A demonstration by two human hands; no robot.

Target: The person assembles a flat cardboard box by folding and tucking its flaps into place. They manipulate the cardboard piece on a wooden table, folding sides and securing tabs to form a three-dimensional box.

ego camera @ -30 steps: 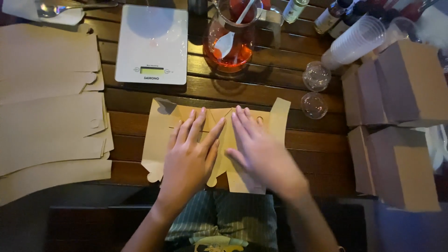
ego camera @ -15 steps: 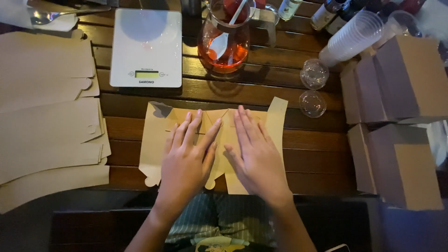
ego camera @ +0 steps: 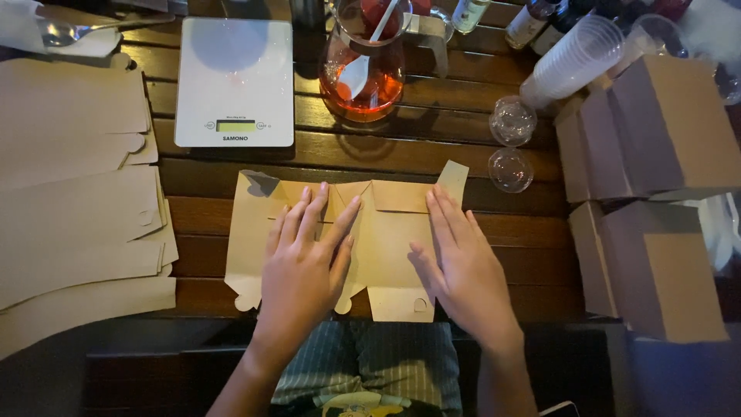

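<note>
Two hands lie flat on the work in the head view, the only view you have: your left hand point(ego camera: 302, 259) and your right hand point(ego camera: 461, 266) are both spread wide, palms down, gripping nothing, pressing on a flat brown cardboard box blank point(ego camera: 384, 251) at the near edge of the dark slatted wooden table point(ego camera: 432, 150).

Judging from how it lies, the folding looks barely begun: the blank is unfolded, creased but not raised into walls, so forming and closing remain. It shows fold lines down the middle, tabs along its far edge and rounded locking tabs on the near edge.

To the left sits a stack of flat brown cardboard blanks point(ego camera: 73, 208). To the right stand assembled brown cardboard boxes point(ego camera: 656, 193). Beyond the blank lie a white digital kitchen scale point(ego camera: 234, 81), a glass jug of red liquid with a white spoon point(ego camera: 363, 66), two clear domed plastic lids point(ego camera: 512, 143) and a stack of clear plastic cups point(ego camera: 575, 62).
</note>
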